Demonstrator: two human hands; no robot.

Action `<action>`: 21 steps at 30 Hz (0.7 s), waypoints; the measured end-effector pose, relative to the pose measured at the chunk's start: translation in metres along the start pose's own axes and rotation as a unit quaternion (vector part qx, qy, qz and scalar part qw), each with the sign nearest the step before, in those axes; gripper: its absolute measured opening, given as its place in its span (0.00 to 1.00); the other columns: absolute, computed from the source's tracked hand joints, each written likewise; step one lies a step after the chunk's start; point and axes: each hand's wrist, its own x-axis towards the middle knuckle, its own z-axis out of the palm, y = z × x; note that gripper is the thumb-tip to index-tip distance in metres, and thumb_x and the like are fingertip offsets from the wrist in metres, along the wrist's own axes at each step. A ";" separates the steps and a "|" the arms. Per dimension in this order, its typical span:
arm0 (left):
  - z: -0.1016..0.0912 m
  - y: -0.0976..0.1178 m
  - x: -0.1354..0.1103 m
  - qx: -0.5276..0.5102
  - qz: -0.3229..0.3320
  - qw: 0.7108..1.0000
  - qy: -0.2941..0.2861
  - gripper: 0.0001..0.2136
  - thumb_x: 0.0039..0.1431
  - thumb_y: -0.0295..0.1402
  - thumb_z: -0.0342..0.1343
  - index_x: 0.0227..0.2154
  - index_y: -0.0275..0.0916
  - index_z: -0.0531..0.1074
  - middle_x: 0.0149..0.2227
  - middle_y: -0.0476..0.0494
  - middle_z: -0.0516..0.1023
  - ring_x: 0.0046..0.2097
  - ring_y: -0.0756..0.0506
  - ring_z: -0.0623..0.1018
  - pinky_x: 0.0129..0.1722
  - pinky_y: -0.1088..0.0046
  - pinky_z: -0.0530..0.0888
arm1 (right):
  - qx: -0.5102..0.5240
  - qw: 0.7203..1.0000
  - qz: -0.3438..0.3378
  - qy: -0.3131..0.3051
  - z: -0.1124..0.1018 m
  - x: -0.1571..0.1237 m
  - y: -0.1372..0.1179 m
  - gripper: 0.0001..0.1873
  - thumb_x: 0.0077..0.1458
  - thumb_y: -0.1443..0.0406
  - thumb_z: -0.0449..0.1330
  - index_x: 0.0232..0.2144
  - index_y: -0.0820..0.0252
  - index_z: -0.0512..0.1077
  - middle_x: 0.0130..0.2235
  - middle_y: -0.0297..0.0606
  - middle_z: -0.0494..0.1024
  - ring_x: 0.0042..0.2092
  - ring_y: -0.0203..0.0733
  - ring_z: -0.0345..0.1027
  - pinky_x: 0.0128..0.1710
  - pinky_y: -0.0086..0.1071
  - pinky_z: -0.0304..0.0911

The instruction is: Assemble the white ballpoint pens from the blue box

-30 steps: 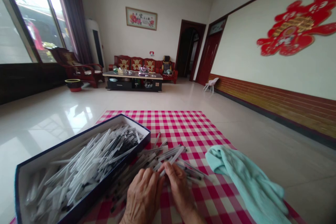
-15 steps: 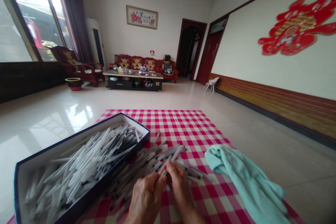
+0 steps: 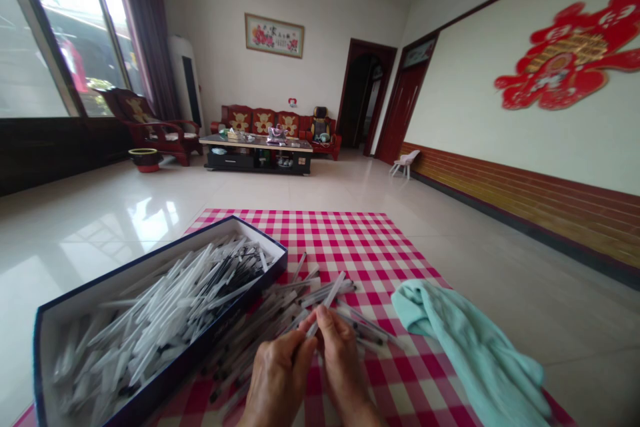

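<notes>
A red-and-white checked cloth is spread flat on a glossy cream tile floor. On its left side sits an open, dark-blue-edged rectangular cardboard box packed with pens, its left end reaching past the cloth's edge over the tiles. Loose clear plastic pens lie in a scattered heap just beside the box, and a crumpled pale teal towel lies along the cloth's right side

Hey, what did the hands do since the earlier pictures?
The left hand slid closer to the right hand, and they now pinch a pen between them, its end tilted up more steeply. The box of pens and the towel stayed as they were.
</notes>
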 end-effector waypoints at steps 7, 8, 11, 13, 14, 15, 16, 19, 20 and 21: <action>0.001 -0.015 -0.003 0.186 0.206 0.952 0.131 0.14 0.61 0.33 0.49 0.46 0.41 0.74 0.25 0.46 0.77 0.25 0.50 0.76 0.23 0.80 0.65 | -0.014 0.999 0.005 0.047 0.006 -0.005 0.004 0.20 0.57 0.52 0.54 0.22 0.59 0.70 0.23 0.33 0.72 0.26 0.37 0.63 0.26 0.28 0.60; 0.001 -0.013 -0.002 0.159 0.186 0.961 0.125 0.14 0.60 0.35 0.50 0.46 0.41 0.74 0.25 0.45 0.77 0.25 0.49 0.76 0.23 0.80 0.65 | -0.006 0.999 0.010 0.051 0.006 -0.005 0.003 0.20 0.56 0.52 0.54 0.22 0.59 0.70 0.23 0.34 0.73 0.26 0.37 0.64 0.26 0.29 0.61; 0.000 -0.005 0.000 -0.061 0.025 0.998 0.024 0.16 0.58 0.42 0.52 0.26 0.36 0.76 0.18 0.47 0.72 0.20 0.51 0.72 0.21 0.80 0.64 | 0.028 0.999 0.018 0.034 0.007 -0.005 0.001 0.20 0.57 0.52 0.54 0.23 0.60 0.72 0.25 0.38 0.77 0.28 0.40 0.69 0.30 0.31 0.64; 0.001 0.000 0.001 -0.278 -0.128 0.949 -0.072 0.21 0.53 0.48 0.55 0.15 0.36 0.68 0.12 0.52 0.64 0.14 0.54 0.65 0.15 0.81 0.58 | 0.045 0.999 0.020 0.020 0.008 -0.005 -0.002 0.21 0.56 0.52 0.54 0.24 0.61 0.73 0.26 0.40 0.78 0.29 0.41 0.71 0.30 0.32 0.66; 0.002 0.002 0.001 -0.376 -0.194 0.900 -0.104 0.21 0.50 0.49 0.58 0.15 0.36 0.65 0.11 0.55 0.61 0.13 0.56 0.61 0.13 0.81 0.55 | 0.048 0.998 0.024 0.016 0.008 -0.005 -0.004 0.21 0.56 0.52 0.54 0.24 0.62 0.73 0.27 0.40 0.79 0.28 0.41 0.71 0.30 0.32 0.66; 0.003 0.003 0.001 -0.458 -0.244 0.847 -0.118 0.21 0.45 0.49 0.62 0.16 0.36 0.64 0.11 0.57 0.59 0.12 0.58 0.59 0.12 0.83 0.53 | 0.050 0.998 0.031 0.012 0.008 -0.005 -0.005 0.22 0.56 0.51 0.54 0.24 0.62 0.74 0.27 0.41 0.79 0.27 0.41 0.71 0.29 0.32 0.66; 0.003 0.005 0.001 -0.522 -0.280 0.797 -0.120 0.20 0.40 0.47 0.66 0.18 0.36 0.65 0.12 0.59 0.59 0.12 0.59 0.58 0.12 0.84 0.52 | 0.054 0.998 0.038 0.007 0.007 -0.006 -0.006 0.22 0.56 0.51 0.54 0.24 0.62 0.74 0.27 0.41 0.79 0.27 0.41 0.71 0.28 0.32 0.66; 0.004 0.007 0.000 -0.621 -0.341 0.692 -0.139 0.22 0.31 0.41 0.72 0.24 0.34 0.68 0.11 0.62 0.57 0.11 0.61 0.55 0.11 0.87 0.51 | 0.084 0.995 0.050 -0.016 0.007 -0.007 -0.010 0.21 0.56 0.52 0.55 0.24 0.62 0.74 0.27 0.41 0.79 0.27 0.41 0.71 0.28 0.32 0.66; 0.003 0.008 -0.001 -0.640 -0.347 0.668 -0.155 0.22 0.31 0.40 0.73 0.24 0.34 0.69 0.11 0.63 0.56 0.11 0.62 0.54 0.10 0.87 0.50 | 0.100 0.993 0.051 -0.023 0.008 -0.008 -0.011 0.20 0.56 0.52 0.55 0.24 0.62 0.74 0.27 0.41 0.79 0.28 0.41 0.71 0.28 0.31 0.66; 0.003 0.009 -0.002 -0.656 -0.348 0.647 -0.175 0.21 0.31 0.40 0.73 0.24 0.34 0.69 0.10 0.64 0.56 0.11 0.62 0.54 0.10 0.87 0.49 | 0.119 0.991 0.054 -0.030 0.008 -0.008 -0.013 0.19 0.56 0.53 0.55 0.24 0.62 0.74 0.27 0.40 0.79 0.28 0.41 0.71 0.29 0.31 0.66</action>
